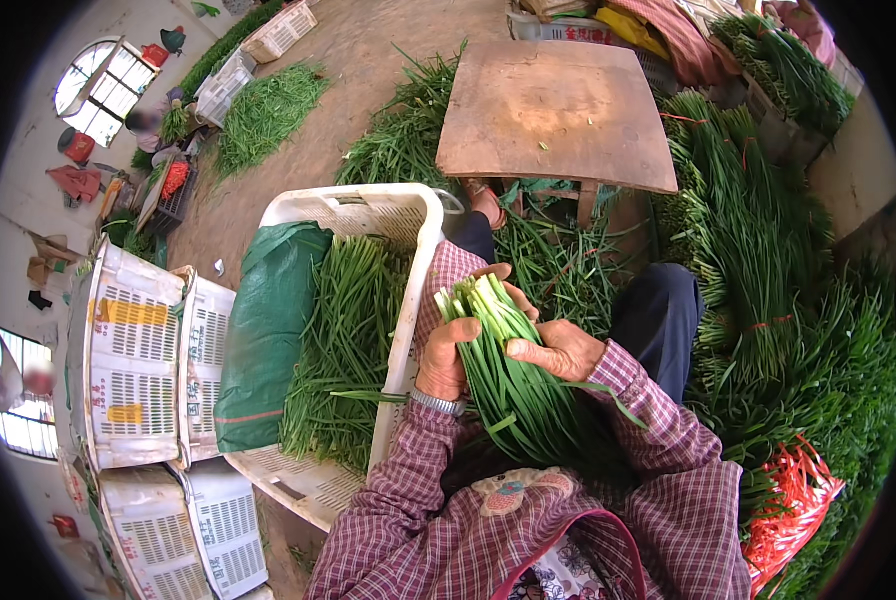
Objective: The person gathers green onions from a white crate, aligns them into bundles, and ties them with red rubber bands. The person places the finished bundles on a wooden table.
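A loose bunch of garlic chives (pixel 504 367) lies across my lap, pale cut ends up and green leaves trailing toward my body. My left hand (pixel 451 352), with a metal watch band at the wrist, grips the bunch near its pale ends; part of its fingers is hidden behind the stems. My right hand (pixel 560 349) presses its thumb on the stems from the other side, its fingers partly hidden. Left of me, a white plastic crate (pixel 433 217) holds more chives (pixel 354 322) beside a rolled green woven sheet (pixel 271 330).
Ahead stands a low wooden table (pixel 553 112) with scraps on top. Tied chive bundles (pixel 740 225) are heaped at the right, near red plastic ties (pixel 793 510). Stacked white crates (pixel 136 352) stand at the left. Another person (pixel 147 127) sits far left near chives on the floor (pixel 268 112).
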Demonstrator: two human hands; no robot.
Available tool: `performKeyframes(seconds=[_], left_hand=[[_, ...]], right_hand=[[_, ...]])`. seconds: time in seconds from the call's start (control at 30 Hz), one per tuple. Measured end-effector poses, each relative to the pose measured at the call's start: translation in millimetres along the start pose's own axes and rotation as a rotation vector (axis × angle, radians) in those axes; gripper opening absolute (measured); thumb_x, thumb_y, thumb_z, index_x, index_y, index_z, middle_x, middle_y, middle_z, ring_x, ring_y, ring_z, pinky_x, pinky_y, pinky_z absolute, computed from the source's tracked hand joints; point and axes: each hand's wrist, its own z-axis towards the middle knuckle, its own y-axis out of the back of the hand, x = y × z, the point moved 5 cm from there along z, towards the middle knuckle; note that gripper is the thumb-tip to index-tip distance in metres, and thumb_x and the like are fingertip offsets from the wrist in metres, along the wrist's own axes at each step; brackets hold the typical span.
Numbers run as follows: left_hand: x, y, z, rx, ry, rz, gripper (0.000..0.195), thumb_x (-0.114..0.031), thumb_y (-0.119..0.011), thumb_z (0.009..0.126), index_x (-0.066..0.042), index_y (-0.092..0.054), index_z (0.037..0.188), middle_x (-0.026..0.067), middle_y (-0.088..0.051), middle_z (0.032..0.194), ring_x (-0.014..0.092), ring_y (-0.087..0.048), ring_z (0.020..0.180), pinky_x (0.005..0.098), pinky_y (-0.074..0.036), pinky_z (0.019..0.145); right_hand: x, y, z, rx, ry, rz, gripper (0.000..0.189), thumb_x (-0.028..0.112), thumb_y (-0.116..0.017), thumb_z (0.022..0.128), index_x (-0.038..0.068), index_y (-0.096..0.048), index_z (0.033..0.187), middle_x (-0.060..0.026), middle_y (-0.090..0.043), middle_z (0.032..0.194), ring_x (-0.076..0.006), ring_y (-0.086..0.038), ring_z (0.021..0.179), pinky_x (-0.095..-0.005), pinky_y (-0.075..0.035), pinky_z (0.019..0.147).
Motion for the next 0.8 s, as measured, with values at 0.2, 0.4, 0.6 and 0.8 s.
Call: performKeyframes(seconds=[0.2,0.4,0.6,0.8], left_hand=[[-5,6,2,-0.027,0.008,0.022,0.074,-0.019,-0.076,0.075,-0.002,-0.044,0.139,0.0133,-0.062,0.112,0.028,-0.065,0.105,0.0378,-0.058,0.089],[-1,18,2,-0.124,0.04,0.176,0.081,-0.022,-0.08,0.074,-0.001,-0.042,0.143,0.0065,-0.061,0.119,0.019,-0.062,0.108,0.0319,-0.054,0.092],[-9,-1,1,-0.191,0.076,0.346,0.081,-0.022,-0.079,0.07,0.0,-0.046,0.14,0.0047,-0.06,0.122,0.017,-0.059,0.111,0.0307,-0.05,0.095],[-12,-13,0,-0.156,0.104,0.352,0.08,-0.021,-0.076,0.07,0.002,-0.046,0.141,0.0087,-0.066,0.096,0.021,-0.067,0.086,0.0326,-0.056,0.077]], right_hand=[[68,35,-35,-0.873,0.382,-0.501,0.06,0.041,-0.081,0.074,0.005,-0.061,0.117,-0.0089,-0.065,0.097,-0.0299,-0.066,0.088,-0.0385,-0.055,0.074],[88,36,-25,-0.8,0.678,-0.657,0.031,0.014,-0.076,0.073,0.014,-0.07,0.104,-0.003,-0.06,0.088,-0.0225,-0.062,0.078,-0.0351,-0.055,0.066],[93,46,-10,-0.737,0.547,-0.469,0.013,0.01,-0.071,0.077,0.007,-0.066,0.089,-0.0075,-0.062,0.081,-0.0276,-0.066,0.075,-0.0364,-0.055,0.064],[67,70,-4,-0.632,0.405,0.37,0.018,0.014,-0.059,0.1,-0.003,-0.064,0.101,-0.0064,-0.068,0.092,-0.0096,-0.063,0.084,-0.0268,-0.052,0.076]])
